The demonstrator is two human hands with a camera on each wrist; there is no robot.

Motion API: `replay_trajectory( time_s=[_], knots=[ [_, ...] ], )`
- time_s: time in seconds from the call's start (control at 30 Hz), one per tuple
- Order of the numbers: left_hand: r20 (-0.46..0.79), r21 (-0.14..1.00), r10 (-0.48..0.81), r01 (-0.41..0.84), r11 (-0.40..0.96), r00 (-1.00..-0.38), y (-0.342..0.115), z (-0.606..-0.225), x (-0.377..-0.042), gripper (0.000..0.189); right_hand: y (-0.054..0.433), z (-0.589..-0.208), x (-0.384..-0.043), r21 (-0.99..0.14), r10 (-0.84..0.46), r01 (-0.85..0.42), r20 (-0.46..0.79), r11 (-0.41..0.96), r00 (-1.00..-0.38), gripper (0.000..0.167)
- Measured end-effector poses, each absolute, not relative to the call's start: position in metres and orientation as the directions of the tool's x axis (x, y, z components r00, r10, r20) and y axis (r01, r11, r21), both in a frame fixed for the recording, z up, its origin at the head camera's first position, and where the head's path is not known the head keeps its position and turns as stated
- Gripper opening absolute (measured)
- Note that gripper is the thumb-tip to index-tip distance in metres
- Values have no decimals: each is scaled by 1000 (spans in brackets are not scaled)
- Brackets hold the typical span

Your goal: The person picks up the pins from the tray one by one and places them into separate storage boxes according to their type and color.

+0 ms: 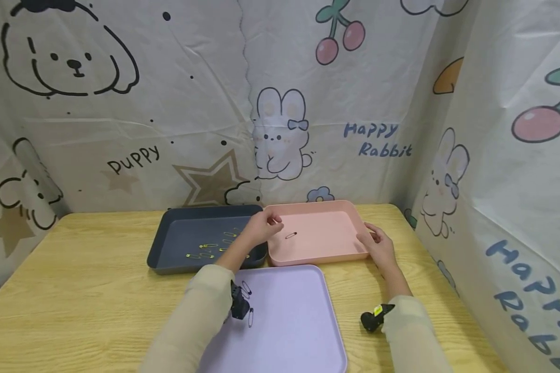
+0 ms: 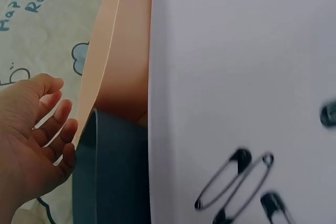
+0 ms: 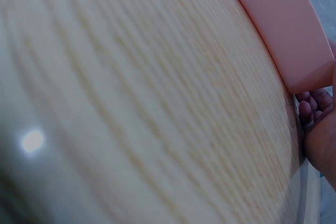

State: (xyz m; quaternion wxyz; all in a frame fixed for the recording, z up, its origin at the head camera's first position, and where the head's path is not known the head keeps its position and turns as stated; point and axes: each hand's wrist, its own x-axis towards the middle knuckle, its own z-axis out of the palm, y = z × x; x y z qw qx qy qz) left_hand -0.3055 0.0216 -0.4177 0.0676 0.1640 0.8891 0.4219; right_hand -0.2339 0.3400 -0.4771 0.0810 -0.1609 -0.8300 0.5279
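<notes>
My left hand (image 1: 260, 228) hovers over the left end of the pink tray (image 1: 326, 257), fingers loosely bent. In the left wrist view nothing shows between the left hand's fingers (image 2: 62, 129). A single dark safety pin (image 1: 291, 235) lies in the pink tray, just right of that hand. At the tray's right end, my right hand (image 1: 379, 246) holds the rim, thumb on the inner side and fingers outside. The right wrist view shows those curled fingers (image 3: 306, 111) beside the tray's corner.
Left of the pink tray stands a dark grey tray (image 1: 168, 233) with several yellow safety pins (image 1: 208, 245). A lilac tray (image 1: 289, 321) lies in front, holding several dark safety pins (image 1: 250, 317), partly behind the left sleeve. A printed cloth (image 1: 205, 103) hangs behind the wooden table (image 1: 84, 290).
</notes>
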Motion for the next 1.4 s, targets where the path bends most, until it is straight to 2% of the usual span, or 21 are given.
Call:
replay_trajectory(
  time_s=[0.3, 0.73, 1.17, 1.4],
  knots=[
    [1, 733, 399, 272, 624, -917, 7, -412, -290, 17, 340, -475, -234, -910, 348, 174, -34, 377, -937, 59],
    [28, 607, 433, 360, 709, -901, -23, -403, -264, 15, 337, -472, -232, -904, 353, 184, -40, 385, -935, 59],
    [67, 561, 495, 443, 700, -866, -60, -402, -228, 15, 338, -474, -233, -908, 351, 180, -40, 379, -936, 59],
    [85, 493, 540, 506, 708, -838, -76, -401, -209, 12, 338, -475, -233, -907, 352, 182, -40, 379, -935, 59]
  ],
)
